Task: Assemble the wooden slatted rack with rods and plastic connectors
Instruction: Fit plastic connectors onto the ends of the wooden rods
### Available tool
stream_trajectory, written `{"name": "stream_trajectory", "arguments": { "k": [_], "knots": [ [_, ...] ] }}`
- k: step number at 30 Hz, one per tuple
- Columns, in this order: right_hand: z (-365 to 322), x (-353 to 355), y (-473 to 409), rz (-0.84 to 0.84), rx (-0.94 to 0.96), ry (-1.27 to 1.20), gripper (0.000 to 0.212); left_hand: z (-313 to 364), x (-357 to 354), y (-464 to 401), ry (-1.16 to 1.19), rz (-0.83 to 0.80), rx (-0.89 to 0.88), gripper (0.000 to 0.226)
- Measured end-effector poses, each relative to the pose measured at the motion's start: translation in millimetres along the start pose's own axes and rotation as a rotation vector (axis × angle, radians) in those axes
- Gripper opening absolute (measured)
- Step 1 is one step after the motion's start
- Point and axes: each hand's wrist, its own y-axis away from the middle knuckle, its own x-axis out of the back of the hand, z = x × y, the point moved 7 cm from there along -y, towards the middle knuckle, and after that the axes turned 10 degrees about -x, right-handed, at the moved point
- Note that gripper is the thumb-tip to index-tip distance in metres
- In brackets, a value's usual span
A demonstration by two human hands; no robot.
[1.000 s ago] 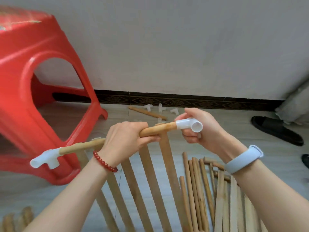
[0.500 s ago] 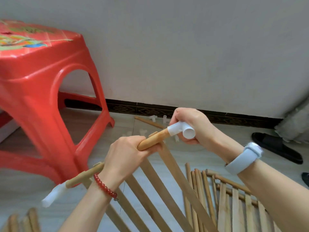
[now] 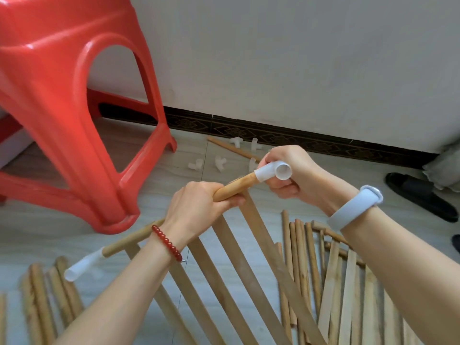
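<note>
Head cam, looking down at floor. L hand (image 3: 196,210) wrapped tight round the wooden rod (image 3: 232,186) at frame centre, rod tilted up toward the right. R hand (image 3: 293,175) grips the white elbow connector (image 3: 272,173) fitted on rod's upper end, fingers curled under it, open socket facing me. Rod's lower end at lower left carries another white connector (image 3: 82,266). Slats (image 3: 239,265) hang from the rod down to bottom centre. Loose rods + slats (image 3: 331,277) on floor at lower right, more rods (image 3: 47,295) lower left. Spare connectors (image 3: 220,163) lie by the skirting, upper centre. Red stool (image 3: 62,100) upper left.
</note>
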Motion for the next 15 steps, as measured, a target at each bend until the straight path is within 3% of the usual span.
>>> {"name": "stream_trajectory", "arguments": {
  "k": [3,8,12,15],
  "knots": [
    [12,-5,-21,0.034,-0.041,-0.021,0.032,-16,-21,1,0.052,-0.017,0.031,0.034],
    [71,-22,-83,0.034,-0.106,-0.246,0.036,-66,-56,-12,-0.179,-0.085,0.095,0.043],
    [127,-51,-130,-0.034,-0.157,-0.145,0.024,-117,-82,-30,-0.305,-0.200,0.087,0.025],
    [150,-68,-166,-0.035,-0.122,-0.138,0.028,-146,-105,-44,-0.401,-0.240,0.112,0.015]
  ]
}}
